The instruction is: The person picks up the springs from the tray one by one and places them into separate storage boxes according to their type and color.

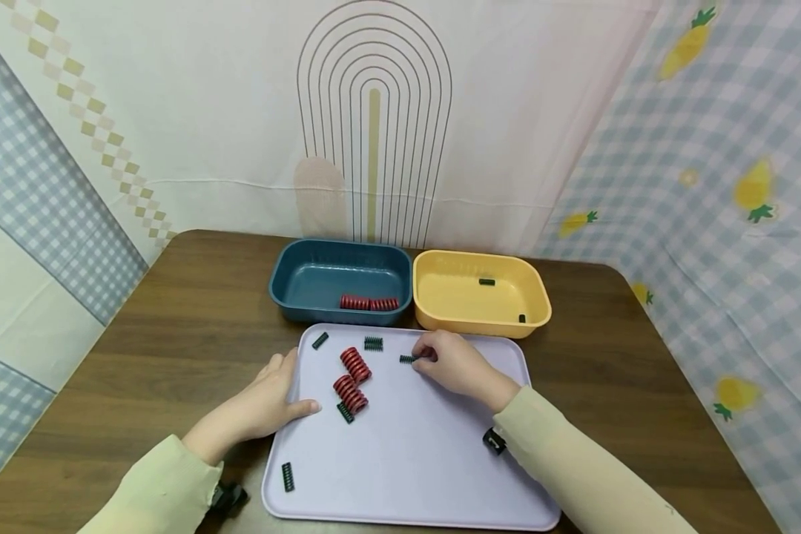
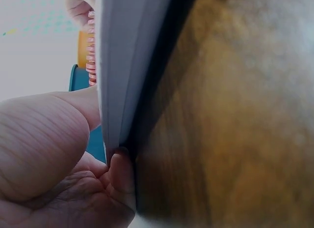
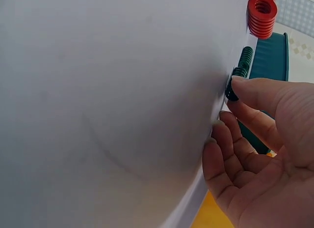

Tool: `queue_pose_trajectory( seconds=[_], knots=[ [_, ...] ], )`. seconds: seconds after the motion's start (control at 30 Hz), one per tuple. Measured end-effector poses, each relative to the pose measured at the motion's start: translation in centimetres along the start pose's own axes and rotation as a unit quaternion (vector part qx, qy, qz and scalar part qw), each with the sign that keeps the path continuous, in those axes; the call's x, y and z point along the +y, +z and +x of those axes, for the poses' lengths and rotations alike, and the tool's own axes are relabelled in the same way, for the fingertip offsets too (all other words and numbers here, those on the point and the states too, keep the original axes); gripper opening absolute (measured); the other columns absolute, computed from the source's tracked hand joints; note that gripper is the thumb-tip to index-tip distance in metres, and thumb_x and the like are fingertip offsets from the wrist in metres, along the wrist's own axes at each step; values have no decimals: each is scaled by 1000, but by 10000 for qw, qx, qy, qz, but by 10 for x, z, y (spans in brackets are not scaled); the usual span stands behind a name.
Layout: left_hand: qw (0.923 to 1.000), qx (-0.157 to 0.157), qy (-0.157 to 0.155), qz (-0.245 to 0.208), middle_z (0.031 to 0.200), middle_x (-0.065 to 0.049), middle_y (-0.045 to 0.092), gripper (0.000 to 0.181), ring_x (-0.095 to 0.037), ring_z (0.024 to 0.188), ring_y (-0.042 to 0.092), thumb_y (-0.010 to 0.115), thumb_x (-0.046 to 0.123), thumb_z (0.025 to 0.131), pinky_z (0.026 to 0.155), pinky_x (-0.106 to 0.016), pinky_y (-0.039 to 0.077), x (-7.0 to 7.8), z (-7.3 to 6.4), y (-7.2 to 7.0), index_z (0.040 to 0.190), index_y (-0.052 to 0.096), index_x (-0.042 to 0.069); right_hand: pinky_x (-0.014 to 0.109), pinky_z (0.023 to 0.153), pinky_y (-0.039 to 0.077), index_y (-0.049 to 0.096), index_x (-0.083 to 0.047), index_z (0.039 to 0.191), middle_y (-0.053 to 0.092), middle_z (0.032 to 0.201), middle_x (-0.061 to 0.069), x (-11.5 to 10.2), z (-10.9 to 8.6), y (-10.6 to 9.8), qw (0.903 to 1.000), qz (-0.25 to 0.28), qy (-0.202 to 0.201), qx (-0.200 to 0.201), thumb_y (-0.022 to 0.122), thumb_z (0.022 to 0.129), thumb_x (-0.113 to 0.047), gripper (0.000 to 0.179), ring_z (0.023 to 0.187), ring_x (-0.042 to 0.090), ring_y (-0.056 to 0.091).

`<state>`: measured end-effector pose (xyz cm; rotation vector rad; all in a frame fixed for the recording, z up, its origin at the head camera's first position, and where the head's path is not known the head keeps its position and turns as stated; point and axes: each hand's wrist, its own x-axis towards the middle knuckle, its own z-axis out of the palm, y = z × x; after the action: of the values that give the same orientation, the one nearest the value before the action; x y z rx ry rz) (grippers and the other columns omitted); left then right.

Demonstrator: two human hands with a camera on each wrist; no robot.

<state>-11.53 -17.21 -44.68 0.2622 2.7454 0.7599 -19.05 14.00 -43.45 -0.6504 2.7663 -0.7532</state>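
Observation:
My right hand (image 1: pixel 455 363) pinches a small dark green coil spring (image 1: pixel 406 359) between thumb and index finger, low over the lilac tray (image 1: pixel 427 475). In the right wrist view, its other fingers (image 3: pixel 230 169) are bent near the tray surface. My left hand (image 1: pixel 263 400) holds the tray's left edge, thumb over the rim and fingers along the outside. Two thick red springs (image 1: pixel 351 394) lie left of the tray's middle. Several green springs are scattered about: a pair (image 1: pixel 373 344) near the back, one (image 1: pixel 320 340) at the back left, one (image 1: pixel 288 477) at the front left.
Behind the tray stands a dark blue bin (image 1: pixel 300 311) with red springs (image 1: pixel 368 303) inside. A yellow bin (image 1: pixel 537 289) beside it holds two green springs (image 1: pixel 486 282). Everything rests on a brown wooden table (image 1: pixel 173 334), with patterned cloth behind and at the sides.

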Motion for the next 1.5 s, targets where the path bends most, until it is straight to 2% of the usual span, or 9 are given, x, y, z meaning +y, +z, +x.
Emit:
queue_pose_trajectory(
  seconds=[0.33, 0.6, 0.87, 1.0, 1.23, 1.5],
  knots=[
    [10000, 13, 16, -6, 133, -32, 36, 102, -41, 121, 41, 73, 42, 85, 102, -55, 33, 1, -1, 0, 146, 16, -15, 31, 73, 45, 66, -18, 84, 57, 83, -7, -5, -1, 3, 9998, -194, -97, 26, 76, 85, -19, 10, 77, 10, 53],
    [10000, -9, -35, -27, 133, -32, 36, 102, -40, 121, 41, 73, 43, 85, 103, -55, 33, 1, -2, -1, 146, 16, -15, 32, 73, 45, 61, -16, 87, 56, 84, -5, -8, -9, 0, 9996, -219, 35, -192, 72, 89, -21, 12, 77, 12, 52],
    [10000, -37, -47, -63, 134, -32, 35, 103, -40, 121, 41, 72, 45, 84, 103, -55, 32, 1, -2, -1, 147, 16, -14, 31, 70, 44, 58, -18, 89, 56, 80, -7, -6, -17, -6, 9999, -47, -74, -68, 70, 90, -21, 13, 73, 10, 52],
    [10000, 0, -30, -60, 134, -32, 36, 103, -40, 121, 41, 72, 46, 84, 103, -55, 33, 0, -2, 0, 147, 16, -14, 30, 70, 45, 59, -18, 91, 57, 81, -8, -7, -18, -9, 9998, 57, -127, 133, 70, 90, -20, 11, 75, 10, 53],
    [9999, 130, -19, -95, 132, -30, 38, 101, -38, 119, 42, 72, 45, 85, 102, -55, 34, 1, -3, 2, 146, 18, -14, 30, 69, 46, 61, -19, 91, 58, 82, -8, -7, -17, -12, 9989, 225, -132, 388, 70, 91, -18, 9, 75, 10, 53],
    [9999, 85, -38, -76, 132, -30, 37, 102, -39, 119, 41, 72, 45, 85, 102, -55, 33, 1, -2, 2, 146, 17, -14, 28, 70, 47, 62, -20, 92, 59, 83, -9, -5, -14, -11, 9980, 308, -138, 534, 70, 91, -19, 8, 76, 10, 54]
  ],
)
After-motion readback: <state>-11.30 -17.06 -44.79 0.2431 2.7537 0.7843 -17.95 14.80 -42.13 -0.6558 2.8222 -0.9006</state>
